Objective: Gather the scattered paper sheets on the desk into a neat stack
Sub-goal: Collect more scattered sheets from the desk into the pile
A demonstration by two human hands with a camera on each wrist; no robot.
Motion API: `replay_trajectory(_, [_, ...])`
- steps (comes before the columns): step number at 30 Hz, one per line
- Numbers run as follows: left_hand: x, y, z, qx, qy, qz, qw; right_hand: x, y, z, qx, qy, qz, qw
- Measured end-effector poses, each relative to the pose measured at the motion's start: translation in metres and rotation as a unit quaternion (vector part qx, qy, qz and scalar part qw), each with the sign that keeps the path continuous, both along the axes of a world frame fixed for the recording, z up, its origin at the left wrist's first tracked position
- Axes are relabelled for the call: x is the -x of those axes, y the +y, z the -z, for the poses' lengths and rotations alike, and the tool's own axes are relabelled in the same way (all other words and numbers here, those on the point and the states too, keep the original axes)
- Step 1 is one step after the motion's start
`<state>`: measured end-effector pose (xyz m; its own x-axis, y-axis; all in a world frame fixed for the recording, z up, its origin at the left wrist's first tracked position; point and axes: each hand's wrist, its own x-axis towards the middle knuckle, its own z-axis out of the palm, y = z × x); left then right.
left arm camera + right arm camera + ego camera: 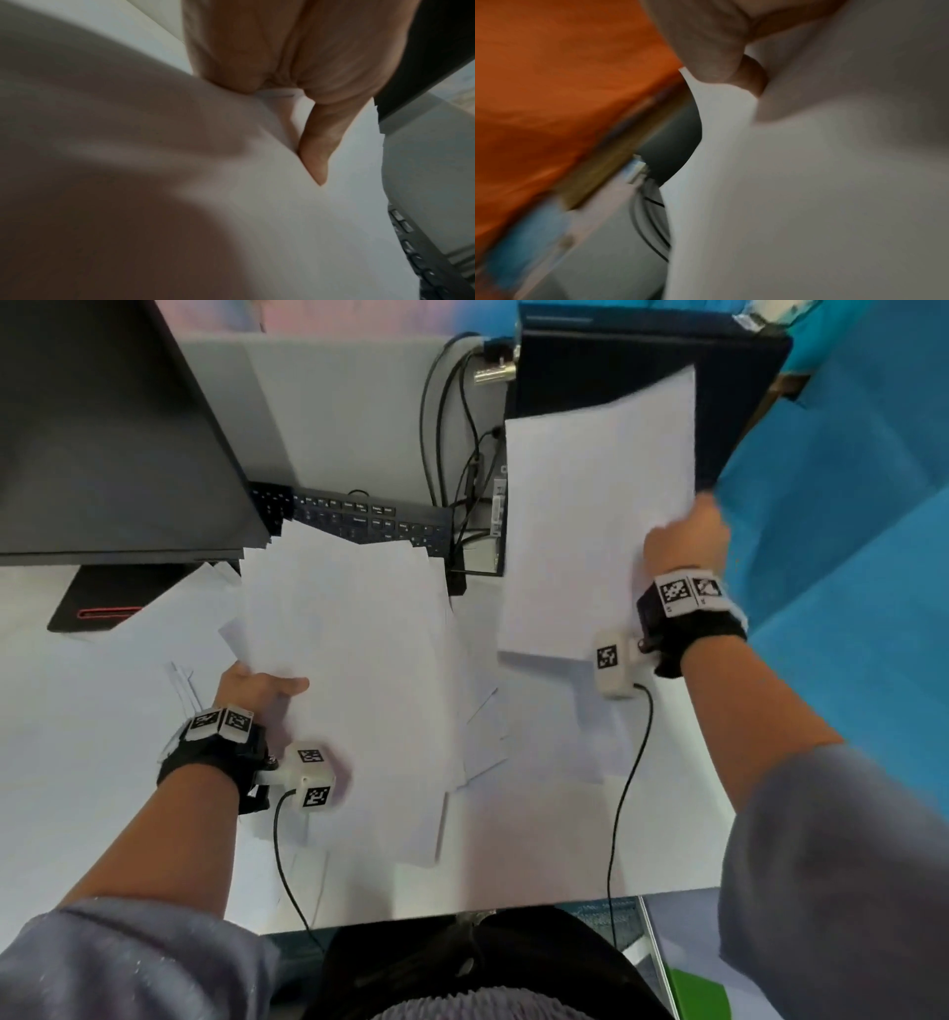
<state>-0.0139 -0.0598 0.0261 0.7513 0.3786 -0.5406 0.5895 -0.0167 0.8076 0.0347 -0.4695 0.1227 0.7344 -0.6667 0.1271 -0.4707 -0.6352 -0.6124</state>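
Observation:
My left hand [262, 688] grips a bundle of white sheets [344, 629] at its near left edge, lifted above the desk in the middle of the head view. The left wrist view shows my thumb [316, 154] pressed on the paper [257, 203]. My right hand [685, 541] pinches a single white sheet [595, 516] by its right edge, held up in front of the black computer tower. In the right wrist view my fingers [713, 50] clamp that sheet [808, 182]. More loose sheets [482, 731] lie overlapping on the white desk [539, 855] under and between my hands.
A black monitor [113, 433] fills the upper left, its base [97, 608] partly under paper. A black keyboard [359, 516] lies behind the bundle. Cables [462, 454] and a black computer tower [616, 367] stand at the back. A blue partition [847, 505] borders the right.

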Motion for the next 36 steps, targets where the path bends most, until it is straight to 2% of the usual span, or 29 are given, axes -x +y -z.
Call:
replay_trajectory(2, [0.002, 0.011, 0.006, -0.032, 0.017, -0.001, 0.999, 0.006, 0.001, 0.037, -0.025, 0.100, -0.048, 0.993])
replay_trajectory(4, [0.007, 0.014, 0.009, -0.068, 0.038, 0.002, 0.997, 0.017, 0.011, 0.073, -0.025, 0.218, -0.119, 0.968])
replay_trajectory(6, [0.011, 0.014, 0.014, -0.082, 0.044, 0.003, 0.996, 0.024, 0.024, 0.104, -0.030, 0.289, -0.123, 0.949])
replay_trajectory(8, [0.011, 0.016, 0.020, -0.090, 0.050, 0.006, 0.995, 0.029, 0.036, 0.122, -0.035, 0.326, -0.105, 0.939])
replay_trajectory(10, [0.011, 0.015, 0.024, -0.101, 0.057, 0.010, 0.993, 0.029, 0.044, 0.126, -0.013, 0.358, -0.096, 0.929])
replay_trajectory(12, [0.010, 0.014, 0.027, -0.117, 0.059, 0.014, 0.991, 0.025, 0.049, 0.124, -0.034, 0.391, -0.077, 0.917])
replay_trajectory(17, [0.010, 0.015, 0.035, -0.126, 0.059, 0.008, 0.990, 0.018, 0.057, 0.127, -0.194, 0.366, -0.012, 0.910])
replay_trajectory(26, [0.008, 0.006, 0.039, -0.121, 0.051, 0.014, 0.991, 0.024, 0.060, 0.125, -0.301, 0.356, -0.066, 0.882])
replay_trajectory(31, [0.015, 0.005, 0.039, -0.080, 0.028, -0.017, 0.996, 0.015, 0.054, 0.113, -0.255, 0.299, -0.133, 0.910])
replay_trajectory(34, [0.019, 0.012, 0.036, -0.049, 0.016, -0.034, 0.998, 0.007, 0.029, 0.099, -0.226, 0.247, -0.115, 0.935])
replay_trajectory(36, [0.020, 0.019, 0.033, -0.036, 0.012, -0.048, 0.998, 0.007, 0.007, 0.091, -0.184, 0.246, -0.090, 0.948])
